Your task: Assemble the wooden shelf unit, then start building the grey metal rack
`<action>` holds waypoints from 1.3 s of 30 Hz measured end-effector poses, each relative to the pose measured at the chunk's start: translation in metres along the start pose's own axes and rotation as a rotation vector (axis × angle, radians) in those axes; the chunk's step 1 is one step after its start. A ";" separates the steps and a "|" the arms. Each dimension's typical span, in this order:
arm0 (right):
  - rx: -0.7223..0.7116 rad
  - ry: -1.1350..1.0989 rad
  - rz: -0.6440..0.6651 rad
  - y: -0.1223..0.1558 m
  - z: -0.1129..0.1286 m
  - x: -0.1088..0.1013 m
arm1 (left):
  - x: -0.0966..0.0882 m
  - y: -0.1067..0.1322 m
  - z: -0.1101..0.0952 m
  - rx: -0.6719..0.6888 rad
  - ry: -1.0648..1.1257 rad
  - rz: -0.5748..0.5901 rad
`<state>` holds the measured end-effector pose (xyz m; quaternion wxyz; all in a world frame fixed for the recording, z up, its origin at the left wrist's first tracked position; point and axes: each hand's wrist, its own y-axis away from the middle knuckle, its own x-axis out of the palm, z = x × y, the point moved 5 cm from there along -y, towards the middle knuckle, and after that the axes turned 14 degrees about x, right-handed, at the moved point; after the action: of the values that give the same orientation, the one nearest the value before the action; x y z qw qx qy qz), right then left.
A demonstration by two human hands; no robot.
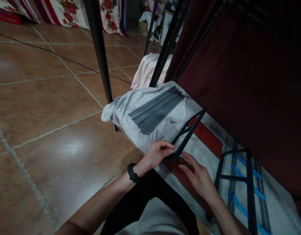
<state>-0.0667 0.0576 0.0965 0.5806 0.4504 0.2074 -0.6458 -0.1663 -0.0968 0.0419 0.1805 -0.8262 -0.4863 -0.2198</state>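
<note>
A black A-shaped metal frame [189,133] stands tilted over the grey cloth, its near corner between my hands. My left hand [158,152], with a black wristband, is closed in a pinch beside that corner; a tiny shiny thing at the fingertips is too small to name. From the other side, my right hand [198,176] has curled fingers against the same corner, with the thumb lower down. Beyond my left hand, a row of slim grey tubes [156,109] lies on the cloth. Small dark pieces [173,121] rest near the tubes.
Grey cloth [138,98] covers the low surface. At right is another black frame [235,178] beside bars with blue straps [259,192]. Black uprights [98,49] rise ahead, and a dark red curtain [238,91] hangs at right. A cable [67,59] crosses the tiled floor.
</note>
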 end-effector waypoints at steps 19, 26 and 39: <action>0.014 -0.032 -0.012 -0.004 -0.001 -0.005 | 0.002 -0.004 -0.006 0.009 -0.052 0.086; 0.026 -0.023 -0.013 -0.002 0.000 -0.004 | 0.002 -0.003 -0.002 0.019 -0.057 0.069; -0.001 -0.002 -0.016 0.000 0.000 -0.003 | 0.002 -0.003 0.000 0.058 -0.107 0.077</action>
<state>-0.0672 0.0591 0.0991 0.5758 0.4479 0.2107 -0.6507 -0.1681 -0.0940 0.0433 0.1864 -0.8492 -0.4695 -0.1539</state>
